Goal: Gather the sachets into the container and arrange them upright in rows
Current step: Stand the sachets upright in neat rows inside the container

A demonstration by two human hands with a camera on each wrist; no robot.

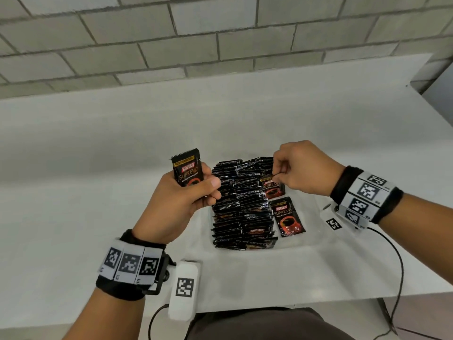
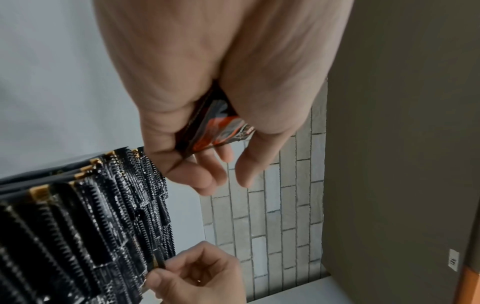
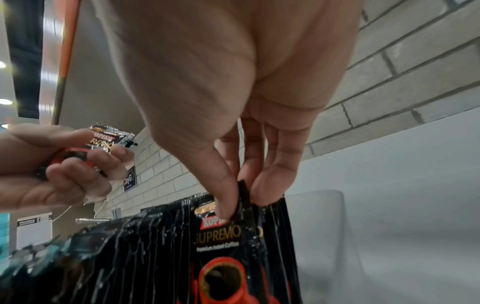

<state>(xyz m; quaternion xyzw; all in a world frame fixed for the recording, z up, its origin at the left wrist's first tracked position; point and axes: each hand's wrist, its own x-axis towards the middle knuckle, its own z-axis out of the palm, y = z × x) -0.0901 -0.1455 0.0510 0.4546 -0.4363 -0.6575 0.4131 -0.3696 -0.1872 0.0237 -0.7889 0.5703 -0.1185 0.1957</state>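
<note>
**Two hands, each holding a coffee sachet**

Two hands are up over a white desk (image 1: 98, 168) that stands against a grey block wall (image 1: 171, 33).

On the left, the left hand (image 1: 181, 200) holds one black Kopiko Supremo sachet (image 1: 187, 170) up in the air, just left of the container. The thumb and curled fingers are clamped on its lower half. The top of the sachet sticks up above the fingers.

In the middle sits a clear plastic container (image 1: 294, 241), close to the near edge of the desk. Many black sachets (image 1: 240, 204) stand upright in it, packed tight in rows on its left side. One more sachet (image 1: 289, 217) leans back in the open space on the right side of the container, with its front showing.

On the right, the right hand (image 1: 301, 168) is over the far right part of the container. Its thumb and fingertips (image 3: 228, 197) pinch the top edge of a standing sachet (image 1: 272, 186) beside the rows.

Both wrists wear black bands with black-and-white square tags (image 1: 130, 263).
</note>
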